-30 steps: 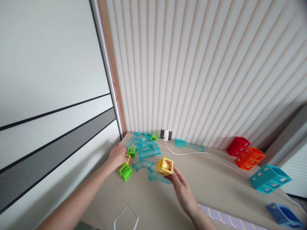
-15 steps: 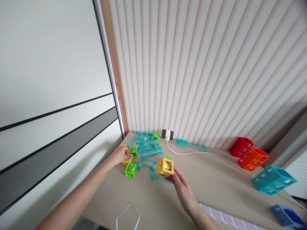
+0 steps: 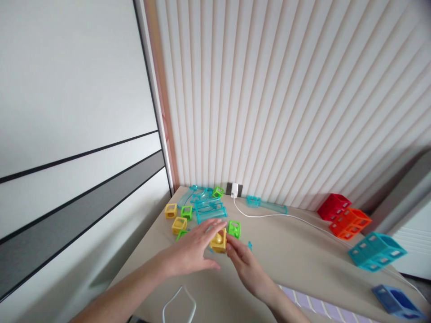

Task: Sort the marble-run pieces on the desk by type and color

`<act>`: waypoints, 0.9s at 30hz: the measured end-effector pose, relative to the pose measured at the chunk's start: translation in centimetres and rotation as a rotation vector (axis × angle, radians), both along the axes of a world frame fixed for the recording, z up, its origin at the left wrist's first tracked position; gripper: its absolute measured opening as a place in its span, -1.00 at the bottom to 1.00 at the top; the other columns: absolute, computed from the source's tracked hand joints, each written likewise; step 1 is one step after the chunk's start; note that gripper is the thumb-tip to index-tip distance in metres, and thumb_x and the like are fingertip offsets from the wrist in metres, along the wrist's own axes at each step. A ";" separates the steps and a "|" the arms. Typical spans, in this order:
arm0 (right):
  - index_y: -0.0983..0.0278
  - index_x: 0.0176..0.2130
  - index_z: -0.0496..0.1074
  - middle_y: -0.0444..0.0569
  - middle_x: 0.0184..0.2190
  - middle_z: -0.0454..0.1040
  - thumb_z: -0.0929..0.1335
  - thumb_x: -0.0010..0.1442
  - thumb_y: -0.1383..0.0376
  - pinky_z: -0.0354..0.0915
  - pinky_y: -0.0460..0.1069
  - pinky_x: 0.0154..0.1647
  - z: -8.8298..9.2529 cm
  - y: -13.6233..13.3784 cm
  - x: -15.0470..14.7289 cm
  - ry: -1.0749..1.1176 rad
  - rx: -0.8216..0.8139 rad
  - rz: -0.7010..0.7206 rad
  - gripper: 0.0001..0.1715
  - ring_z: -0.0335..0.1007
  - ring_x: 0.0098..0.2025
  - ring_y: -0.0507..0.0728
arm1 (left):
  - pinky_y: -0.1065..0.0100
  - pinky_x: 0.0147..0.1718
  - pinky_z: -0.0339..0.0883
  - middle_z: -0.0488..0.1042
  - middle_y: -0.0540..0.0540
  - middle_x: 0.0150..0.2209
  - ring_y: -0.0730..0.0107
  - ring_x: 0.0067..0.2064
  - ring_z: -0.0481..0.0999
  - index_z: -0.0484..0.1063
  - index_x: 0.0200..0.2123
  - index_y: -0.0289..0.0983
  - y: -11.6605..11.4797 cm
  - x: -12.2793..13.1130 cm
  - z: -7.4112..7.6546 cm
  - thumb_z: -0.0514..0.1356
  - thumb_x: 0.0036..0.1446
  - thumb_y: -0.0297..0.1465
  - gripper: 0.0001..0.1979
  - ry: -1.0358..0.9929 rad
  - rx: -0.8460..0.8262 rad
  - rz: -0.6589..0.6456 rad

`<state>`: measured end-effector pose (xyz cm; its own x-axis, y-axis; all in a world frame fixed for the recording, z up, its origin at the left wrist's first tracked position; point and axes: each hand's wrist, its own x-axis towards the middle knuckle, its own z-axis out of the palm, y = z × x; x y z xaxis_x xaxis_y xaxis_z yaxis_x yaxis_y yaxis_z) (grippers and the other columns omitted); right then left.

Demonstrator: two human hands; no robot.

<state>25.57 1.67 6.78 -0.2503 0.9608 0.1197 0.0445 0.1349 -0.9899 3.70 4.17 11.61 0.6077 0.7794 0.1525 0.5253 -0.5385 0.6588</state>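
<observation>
Between finger and thumb, my right hand [image 3: 247, 264] holds a yellow cube block [image 3: 218, 241] with open sides and a rounded piece inside. My left hand [image 3: 195, 246] reaches beside it with fingers spread and thumb apart; whether it touches the cube I cannot tell. Behind the held cube stands a green cube block [image 3: 234, 229]. Two more yellow cubes, one of them this yellow cube [image 3: 179, 225], lie left of my hands near a small green cube [image 3: 186, 212]. Another green cube [image 3: 182, 234] is mostly covered by my left hand.
Clear blue tube pieces [image 3: 211, 214] lie at the table's back left, and a long blue tube [image 3: 273, 207] lies by the ribbed wall. A white charger [image 3: 235, 190] trails a cable. Red, orange [image 3: 350, 223], teal [image 3: 377, 252] and blue blocks stand at the right.
My left hand has left the yellow cubes at the left and come over to the held cube, its fingers now spread. My right hand has moved slightly left with the yellow cube.
</observation>
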 end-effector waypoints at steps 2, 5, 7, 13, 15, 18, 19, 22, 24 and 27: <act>0.03 0.19 0.50 -0.05 0.14 0.56 0.33 0.35 -0.06 0.31 0.21 0.25 0.8 -0.4 -0.4 -0.038 0.046 0.061 -0.48 0.45 0.19 0.33 | 0.03 0.25 0.28 0.40 -0.15 0.26 0.02 0.25 0.42 0.23 0.31 0.01 -0.1 1.0 -0.8 0.44 0.05 -0.37 -0.21 -0.066 -0.011 0.017; 0.01 0.25 0.44 -0.06 0.18 0.52 0.30 0.40 0.05 0.31 0.19 0.26 1.2 -1.1 -0.5 -0.100 0.114 0.059 -0.52 0.44 0.21 0.30 | 0.15 0.14 0.38 0.51 -0.08 0.09 0.14 0.12 0.53 0.37 0.14 -0.03 0.4 1.5 -1.7 0.39 0.10 -0.45 -0.45 -0.160 -0.001 0.081; 0.02 0.26 0.41 -0.05 0.21 0.50 0.28 0.42 0.09 0.29 0.19 0.27 1.1 -1.4 -0.4 -0.135 0.152 0.020 -0.52 0.42 0.24 0.29 | 0.18 0.13 0.37 0.52 -0.07 0.05 0.15 0.11 0.53 0.38 0.07 -0.07 0.7 1.2 -1.9 0.40 0.06 -0.45 -0.49 -0.216 -0.010 0.152; 0.01 0.31 0.34 0.00 0.26 0.44 0.40 0.31 0.12 0.24 0.27 0.30 0.9 -0.8 -0.6 -0.246 0.203 -0.156 -0.38 0.36 0.28 0.34 | 0.22 0.00 0.43 0.51 -0.06 -0.06 0.19 -0.01 0.54 0.27 0.04 -0.12 0.5 -0.5 -1.6 0.40 0.06 -0.27 -0.48 -0.417 -0.238 0.312; 0.02 0.31 0.35 0.01 0.24 0.45 0.44 0.26 0.13 0.24 0.25 0.30 0.9 -0.5 -0.9 -0.288 0.202 -0.106 -0.33 0.35 0.28 0.35 | 0.26 -0.05 0.45 0.49 -0.05 -0.07 0.22 -0.03 0.55 0.26 0.03 -0.13 0.0 -0.8 -1.7 0.40 0.06 -0.20 -0.46 -0.504 -0.323 0.258; 0.04 0.25 0.43 0.02 0.12 0.54 0.44 0.26 0.17 0.33 0.17 0.21 1.1 0.0 -1.2 -0.366 0.219 -0.006 -0.41 0.46 0.16 0.32 | 0.27 -0.07 0.46 0.49 -0.05 -0.11 0.22 -0.05 0.57 0.27 0.00 -0.14 -0.9 -1.0 -2.3 0.43 0.03 -0.19 -0.45 -0.582 -0.394 0.247; 0.04 0.24 0.44 0.02 0.09 0.55 0.44 0.26 0.19 0.35 0.15 0.18 1.2 0.2 -1.2 -0.397 0.236 0.024 -0.43 0.48 0.12 0.30 | 0.27 -0.07 0.46 0.51 -0.06 -0.11 0.21 -0.05 0.57 0.28 -0.02 -0.14 -1.1 -1.2 -2.6 0.44 0.01 -0.20 -0.46 -0.589 -0.391 0.268; 0.05 0.26 0.40 0.03 0.09 0.51 0.41 0.28 0.24 0.35 0.11 0.18 1.7 1.8 -0.4 -0.503 0.335 0.012 -0.42 0.47 0.11 0.27 | 0.25 -0.13 0.51 0.54 -0.07 -0.13 0.18 -0.08 0.60 0.29 -0.07 -0.15 -1.6 -2.6 -3.3 0.43 -0.01 -0.18 -0.50 -0.622 -0.317 0.422; 0.07 0.29 0.36 0.05 0.10 0.48 0.37 0.30 0.29 0.32 0.12 0.21 2.1 3.7 0.7 -0.616 0.393 -0.118 -0.42 0.44 0.13 0.27 | 0.24 -0.18 0.54 0.55 -0.09 -0.12 0.16 -0.10 0.62 0.28 -0.07 -0.15 -1.8 -4.4 -3.7 0.37 0.02 -0.12 -0.51 -0.660 -0.229 0.585; 0.13 0.30 0.32 0.10 0.09 0.45 0.32 0.32 0.35 0.31 0.17 0.21 2.4 7.0 2.1 -0.797 0.373 -0.271 -0.41 0.43 0.14 0.29 | 0.20 -0.13 0.53 0.58 -0.10 -0.14 0.12 -0.09 0.63 0.29 -0.07 -0.16 -1.8 -7.8 -4.7 0.33 0.02 -0.06 -0.51 -0.572 -0.063 0.795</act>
